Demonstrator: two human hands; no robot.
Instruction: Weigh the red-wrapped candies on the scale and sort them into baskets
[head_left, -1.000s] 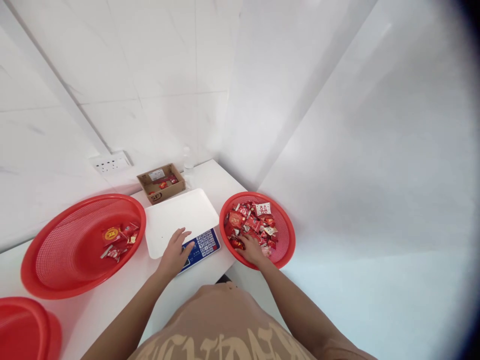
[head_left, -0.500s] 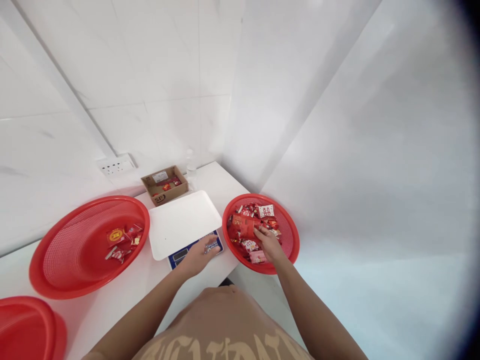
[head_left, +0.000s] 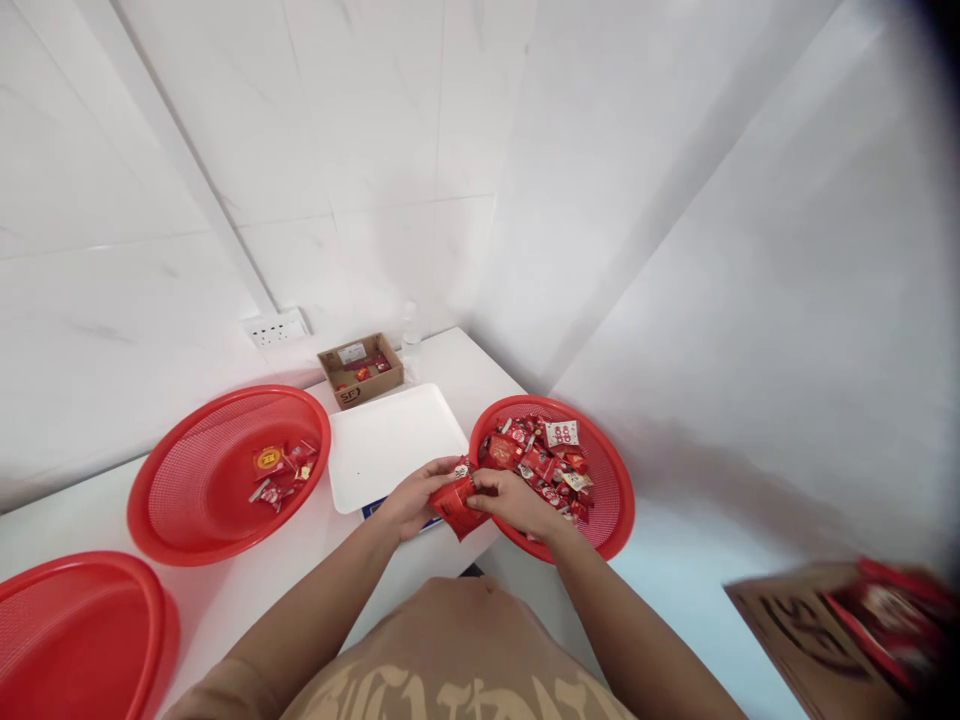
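Both hands meet around a red candy packet [head_left: 459, 505] in front of the white scale. My left hand [head_left: 415, 500] grips its left side, over the scale's near edge. From the right, my right hand [head_left: 517, 500] pinches the packet at its upper edge, by the rim of the right red basket [head_left: 621, 510]. Wrapped candies [head_left: 544, 462] in red, white and pink fill the middle of that basket. The scale's white tray [head_left: 394, 440] has only a tiny dark speck on it, and part of its blue panel [head_left: 373, 508] shows below.
A red basket [head_left: 176, 480] holding a few packets stands left of the scale, with another red basket [head_left: 112, 640] nearer. Behind are a small cardboard box [head_left: 367, 388] and a clear bottle [head_left: 410, 325]. At lower right is a cardboard box [head_left: 802, 630] of red packets.
My right hand has come out of the right basket with the red packet, moving left. My left hand has closed on it too. The view has turned, bringing the lower-right box into sight.
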